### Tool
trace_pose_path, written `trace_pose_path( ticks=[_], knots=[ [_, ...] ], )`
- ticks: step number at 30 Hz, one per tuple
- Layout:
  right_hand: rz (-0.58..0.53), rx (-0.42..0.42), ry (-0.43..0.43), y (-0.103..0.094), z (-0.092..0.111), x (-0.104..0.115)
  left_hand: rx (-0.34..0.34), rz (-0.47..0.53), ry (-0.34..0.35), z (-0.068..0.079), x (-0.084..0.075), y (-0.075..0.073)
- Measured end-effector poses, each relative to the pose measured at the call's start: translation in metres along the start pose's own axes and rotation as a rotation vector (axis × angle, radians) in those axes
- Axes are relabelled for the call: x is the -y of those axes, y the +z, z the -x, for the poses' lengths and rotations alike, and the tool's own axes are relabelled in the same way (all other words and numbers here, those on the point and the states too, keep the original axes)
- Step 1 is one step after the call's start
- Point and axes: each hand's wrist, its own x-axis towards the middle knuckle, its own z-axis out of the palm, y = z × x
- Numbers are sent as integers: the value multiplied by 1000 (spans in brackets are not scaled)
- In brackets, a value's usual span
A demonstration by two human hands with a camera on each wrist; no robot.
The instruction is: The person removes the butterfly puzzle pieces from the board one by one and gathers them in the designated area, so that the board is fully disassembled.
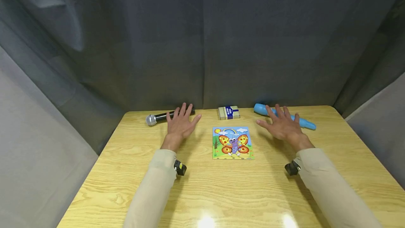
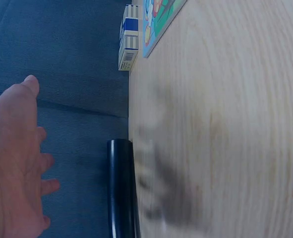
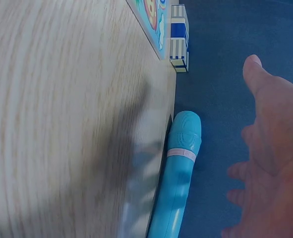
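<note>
The table (image 1: 234,189) has a light, yellowish top with wood grain, and two bright reflections shine near its front. Along the back edge lie a black microphone (image 1: 160,117) with silver head at left, a small striped box (image 1: 229,112) with blue band in the middle, and a long blue object (image 3: 175,181) at right. Before the box lies flat a square butterfly picture (image 1: 233,143).

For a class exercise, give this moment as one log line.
left hand: over microphone, fingers spread | right hand: over blue stick, fingers spread | between them: box, butterfly picture | held: nothing
</note>
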Motion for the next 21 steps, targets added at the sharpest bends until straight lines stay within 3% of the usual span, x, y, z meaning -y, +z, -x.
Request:
trace_pose_path(
  ticks=[21],
  knots=[
    [1, -8, -35, 16, 1, 12, -14, 13, 31, 10, -3, 15]
  ],
)
